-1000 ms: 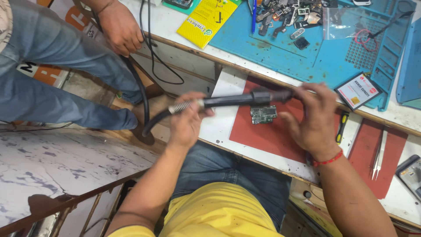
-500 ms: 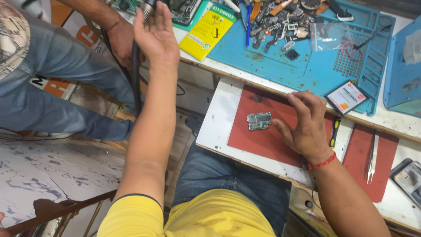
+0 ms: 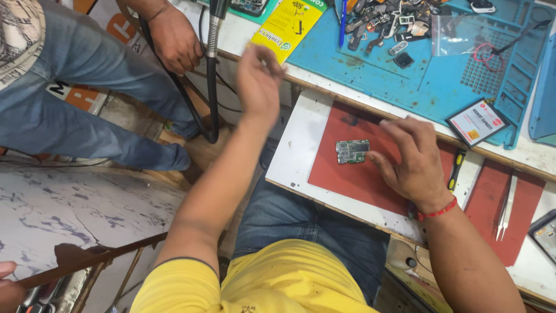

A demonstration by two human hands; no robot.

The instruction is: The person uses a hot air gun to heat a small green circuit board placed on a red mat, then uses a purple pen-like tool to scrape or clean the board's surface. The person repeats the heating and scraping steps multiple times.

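Observation:
A small green circuit board (image 3: 352, 151) lies on a red mat (image 3: 347, 179) on the white bench top (image 3: 295, 156). My right hand (image 3: 412, 159) rests on the mat just right of the board, fingers spread, thumb close to the board's edge. My left hand (image 3: 258, 81) is in the air left of the bench, blurred, fingers apart and holding nothing. Left of it a black tool with a metal neck (image 3: 215, 32) hangs down from the bench edge, and its black hose (image 3: 211, 116) loops below.
Another person in jeans stands at the left, with a hand (image 3: 174, 40) near the hose. A blue work mat (image 3: 428, 81) holds several small parts, a clear bag (image 3: 463, 35) and a card (image 3: 478, 122). Tweezers (image 3: 505, 206) lie on a second red mat; a yellow packet (image 3: 289, 26) lies at the back.
Both hands held the black tool over the board. My left hand then carried it off to the left, let it go at the bench edge and is now moving back empty. My right hand stays by the board.

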